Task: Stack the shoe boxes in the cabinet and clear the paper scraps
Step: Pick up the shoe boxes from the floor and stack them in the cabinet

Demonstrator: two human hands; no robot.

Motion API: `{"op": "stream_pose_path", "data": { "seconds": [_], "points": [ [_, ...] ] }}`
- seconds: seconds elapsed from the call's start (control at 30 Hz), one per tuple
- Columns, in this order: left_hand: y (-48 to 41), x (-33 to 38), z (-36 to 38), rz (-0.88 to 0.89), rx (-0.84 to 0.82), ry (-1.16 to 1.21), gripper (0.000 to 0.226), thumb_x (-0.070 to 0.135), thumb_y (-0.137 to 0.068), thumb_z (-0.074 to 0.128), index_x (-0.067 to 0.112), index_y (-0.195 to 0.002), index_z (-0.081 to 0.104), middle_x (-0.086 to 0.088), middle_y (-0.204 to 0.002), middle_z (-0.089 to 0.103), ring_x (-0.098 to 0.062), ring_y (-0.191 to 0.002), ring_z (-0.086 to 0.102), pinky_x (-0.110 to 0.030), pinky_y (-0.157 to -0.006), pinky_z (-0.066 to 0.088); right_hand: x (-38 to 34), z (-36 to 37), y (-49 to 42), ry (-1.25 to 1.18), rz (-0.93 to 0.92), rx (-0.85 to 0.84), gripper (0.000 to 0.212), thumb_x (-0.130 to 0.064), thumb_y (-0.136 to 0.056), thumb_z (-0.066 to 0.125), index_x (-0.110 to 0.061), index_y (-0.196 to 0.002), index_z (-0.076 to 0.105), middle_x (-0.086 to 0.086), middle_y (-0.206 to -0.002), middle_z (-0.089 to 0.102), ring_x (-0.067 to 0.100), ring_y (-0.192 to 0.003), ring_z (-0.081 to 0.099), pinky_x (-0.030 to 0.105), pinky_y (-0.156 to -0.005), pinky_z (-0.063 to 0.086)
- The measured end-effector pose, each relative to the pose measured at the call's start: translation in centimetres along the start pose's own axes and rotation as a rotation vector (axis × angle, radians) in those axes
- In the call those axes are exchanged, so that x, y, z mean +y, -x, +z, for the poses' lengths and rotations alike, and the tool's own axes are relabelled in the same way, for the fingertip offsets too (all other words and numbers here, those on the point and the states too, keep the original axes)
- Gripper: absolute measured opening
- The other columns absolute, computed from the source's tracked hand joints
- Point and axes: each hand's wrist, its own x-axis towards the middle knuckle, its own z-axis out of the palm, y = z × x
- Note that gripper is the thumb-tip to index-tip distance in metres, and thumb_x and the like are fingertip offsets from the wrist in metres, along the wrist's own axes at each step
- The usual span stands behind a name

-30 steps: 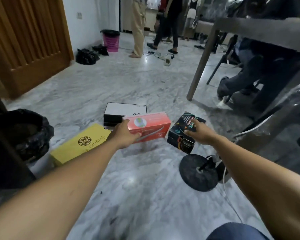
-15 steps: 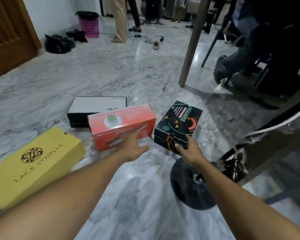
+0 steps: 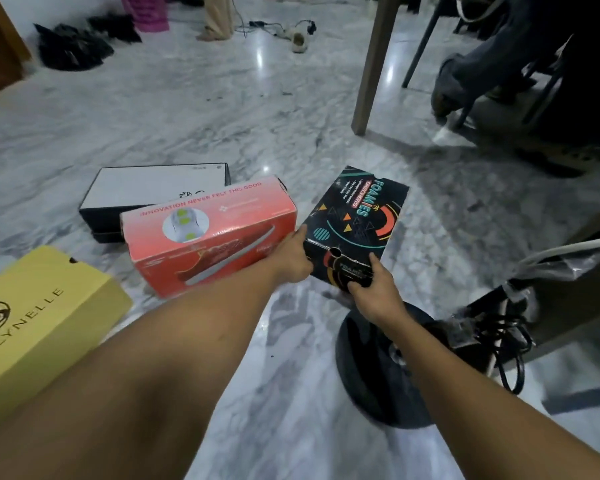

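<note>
Several shoe boxes lie on the marble floor. A black patterned box [image 3: 357, 216] sits centre right; my right hand [image 3: 374, 289] grips its near end with thumb on top. My left hand [image 3: 291, 258] reaches between that box and the red box [image 3: 212, 230], fingers against the black box's left side. Behind the red box lies a black box with a white lid [image 3: 153, 188]. A yellow box [image 3: 39, 317] lies at the left edge. No cabinet or paper scraps show.
A round black fan base [image 3: 378, 368] with cables sits right under my right arm. A table leg [image 3: 371, 64] stands beyond the boxes. A seated person's leg [image 3: 471, 71] is at the upper right; black bags [image 3: 70, 46] and a pink bin are far left.
My left hand left the red box and moved right to the black patterned box. My right hand slid to that box's near end. The view came closer and lower.
</note>
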Motion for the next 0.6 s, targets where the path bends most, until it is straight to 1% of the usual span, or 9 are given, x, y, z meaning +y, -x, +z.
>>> {"op": "stream_pose_path", "data": {
  "seconds": [0.07,0.13,0.2,0.3,0.37,0.4,0.47,0.53,0.6],
  "points": [
    [0.3,-0.6,0.4,-0.024,0.032,-0.044,0.09,0.008,-0.082,0.066,0.02,-0.158,0.019,-0.006,-0.16,0.024,-0.03,-0.144,0.03,-0.036,-0.119,0.029,-0.2,0.2,0.4,0.034,0.002,-0.004,0.082,-0.022,-0.084,0.062,-0.016,-0.157,0.023,0.008,-0.152,0.035,0.025,-0.137,0.042,0.036,-0.112,0.039],
    [0.9,-1.9,0.1,-0.022,0.083,-0.094,0.082,0.004,-0.085,0.064,0.014,-0.157,0.024,-0.005,-0.156,0.027,-0.027,-0.143,0.031,-0.029,-0.117,0.026,-0.4,0.7,1.1,0.083,-0.012,-0.012,0.077,-0.022,-0.088,0.06,-0.018,-0.157,0.024,0.009,-0.148,0.037,0.025,-0.132,0.046,0.033,-0.106,0.041],
    [1.7,-3.6,-0.8,-0.014,0.107,-0.131,0.078,0.006,-0.082,0.065,0.015,-0.153,0.033,-0.005,-0.146,0.036,-0.027,-0.136,0.039,-0.03,-0.113,0.034,-0.5,1.6,2.3,0.119,-0.06,-0.015,0.073,-0.024,-0.089,0.058,-0.019,-0.156,0.028,0.008,-0.14,0.041,0.026,-0.127,0.05,0.03,-0.1,0.042],
    [3.3,-6.2,-2.4,-0.015,0.134,-0.123,0.069,0.017,-0.075,0.067,0.025,-0.141,0.048,0.002,-0.132,0.048,-0.026,-0.121,0.053,-0.04,-0.103,0.049,-0.9,3.1,4.8,0.124,-0.103,-0.038,0.068,-0.024,-0.09,0.057,-0.019,-0.154,0.034,0.005,-0.131,0.045,0.023,-0.121,0.053,0.023,-0.089,0.04],
    [5.8,-6.7,-3.0,0.0,0.181,-0.112,0.061,0.015,-0.078,0.069,0.021,-0.137,0.054,0.0,-0.128,0.051,-0.026,-0.118,0.055,-0.037,-0.101,0.048,-1.1,4.0,6.6,0.105,-0.124,-0.05,0.065,-0.023,-0.09,0.057,-0.019,-0.152,0.037,0.004,-0.126,0.046,0.022,-0.119,0.054,0.021,-0.088,0.038],
    [7.4,-6.8,-3.3,0.007,0.203,-0.109,0.06,0.011,-0.081,0.068,0.017,-0.138,0.053,-0.003,-0.13,0.051,-0.026,-0.12,0.053,-0.035,-0.103,0.045,-1.2,4.4,7.6,0.101,-0.134,-0.057,0.064,-0.024,-0.09,0.057,-0.019,-0.151,0.038,0.003,-0.124,0.047,0.021,-0.118,0.055,0.021,-0.091,0.04],
    [10.2,-7.6,-3.3,-0.01,0.215,-0.1,0.064,0.006,-0.084,0.065,0.013,-0.144,0.047,-0.006,-0.138,0.048,-0.026,-0.129,0.047,-0.034,-0.107,0.04,-0.9,5.0,9.6,0.086,-0.144,-0.081,0.063,-0.025,-0.089,0.057,-0.02,-0.15,0.041,0.001,-0.123,0.047,0.021,-0.116,0.058,0.028,-0.097,0.045],
    [13.3,-8.4,-3.1,-0.04,0.216,-0.085,0.07,0.003,-0.084,0.062,0.013,-0.149,0.04,-0.007,-0.15,0.04,-0.026,-0.139,0.039,-0.032,-0.111,0.034,-0.6,5.4,11.7,0.095,-0.159,-0.113,0.063,-0.028,-0.089,0.057,-0.021,-0.149,0.042,0.0,-0.126,0.046,0.021,-0.119,0.058,0.035,-0.1,0.047],
    [16.1,-9.2,-2.7,-0.069,0.227,-0.064,0.071,0.003,-0.085,0.061,0.014,-0.151,0.038,-0.006,-0.153,0.036,-0.024,-0.14,0.038,-0.029,-0.11,0.035,-0.3,5.6,13.8,0.115,-0.177,-0.135,0.063,-0.032,-0.088,0.059,-0.021,-0.148,0.043,-0.001,-0.127,0.045,0.021,-0.119,0.057,0.038,-0.1,0.048]
  ]
}}
